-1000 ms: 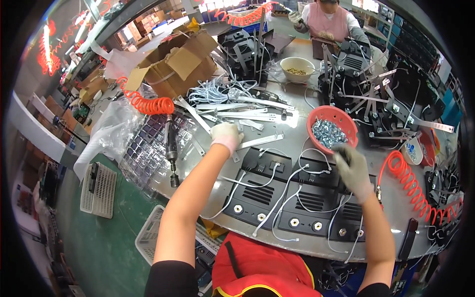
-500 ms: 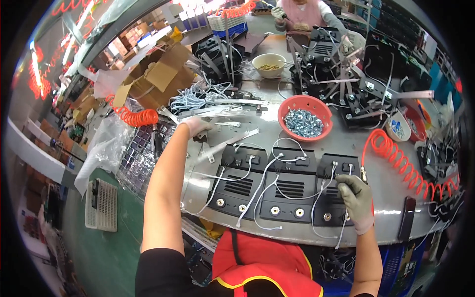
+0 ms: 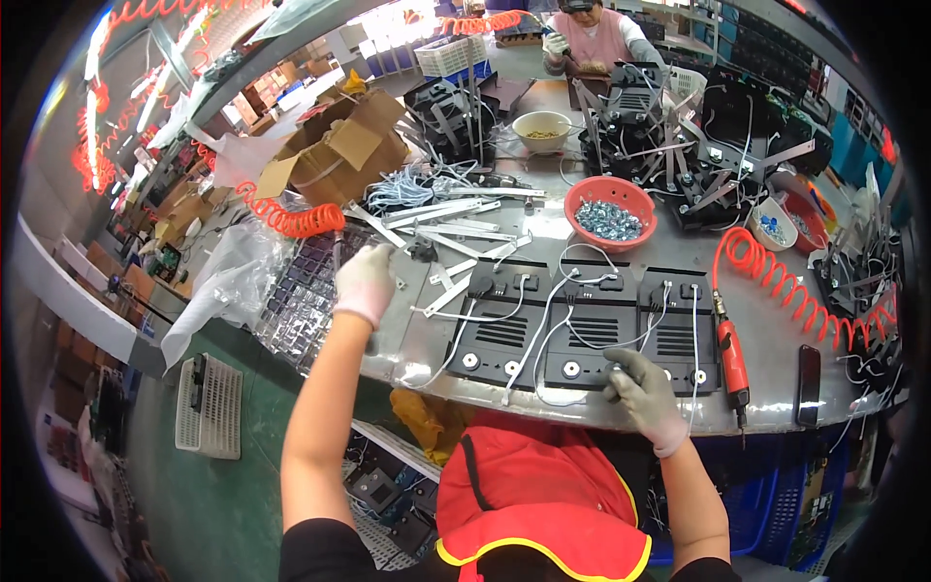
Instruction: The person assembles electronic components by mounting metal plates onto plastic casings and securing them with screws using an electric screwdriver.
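Note:
Three black panels, a left one [image 3: 493,339], a middle one [image 3: 585,339] and a right one [image 3: 679,341], lie side by side at the table's near edge, with white cables [image 3: 533,354] across them and round metal fittings along their front. My right hand [image 3: 645,400], in a grey-white glove, is at the front edge of the middle and right panels; thumb and fingers pinch a small metal piece [image 3: 617,370]. My gloved left hand [image 3: 366,284] hovers left of the panels, beside the metal strips [image 3: 456,233]. Its fingers are curled together; what they hold, if anything, is hidden.
A red bowl [image 3: 648,202] holds shiny metal parts; a white bowl [image 3: 541,145] holds brass-coloured pieces. A red power screwdriver [image 3: 733,361] on a coiled hose [image 3: 776,281] and a dark phone-like slab [image 3: 808,386] lie right. Farther back are a cardboard box [image 3: 349,160] and a co-worker [image 3: 596,44].
My left hand has drawn back from the metal strips towards me. My right hand has come left and nearer, off the right panel's cables, uncovering the red screwdriver. The view has shifted.

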Tool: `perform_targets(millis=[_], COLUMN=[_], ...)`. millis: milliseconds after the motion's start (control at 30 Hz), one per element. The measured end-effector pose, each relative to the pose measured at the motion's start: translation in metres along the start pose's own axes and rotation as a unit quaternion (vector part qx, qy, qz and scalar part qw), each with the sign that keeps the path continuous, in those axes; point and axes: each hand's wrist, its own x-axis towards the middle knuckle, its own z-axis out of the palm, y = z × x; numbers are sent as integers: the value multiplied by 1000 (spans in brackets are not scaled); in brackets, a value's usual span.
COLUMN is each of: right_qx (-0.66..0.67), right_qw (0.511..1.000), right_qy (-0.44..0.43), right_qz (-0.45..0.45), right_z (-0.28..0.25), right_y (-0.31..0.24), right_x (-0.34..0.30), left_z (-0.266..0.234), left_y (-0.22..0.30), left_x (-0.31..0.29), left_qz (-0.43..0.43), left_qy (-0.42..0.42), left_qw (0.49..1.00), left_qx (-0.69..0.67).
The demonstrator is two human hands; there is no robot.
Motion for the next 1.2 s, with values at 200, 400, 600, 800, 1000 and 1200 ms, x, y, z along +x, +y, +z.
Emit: perform_targets(millis=[200,400,600,800,1000,1200], right_qx=[-9,-199,-138,24,-30,-153], right_qw=[990,912,952,980,999,978], right_qy=[35,116,104,165,-30,76], right_qz=[-133,-339,-254,-106,-33,-119], right_z=[51,75,66,51,33,37], right_y=[3,2,30,28,11,21], right_x=[2,-10,-34,-51,-68,-55], left_z=[-18,-27,-32,-58,-19,9], left_y=[79,129,151,159,168,197], left_x=[-136,-205,-232,-229,-192,-175], left_qz=[2,-23,46,198,76,-5], left_qy=[22,-10,-57,-322,-216,-325], left_qw=[906,854,811,681,737,534], left_qx=[-422,-519,-580,-627,-636,-781])
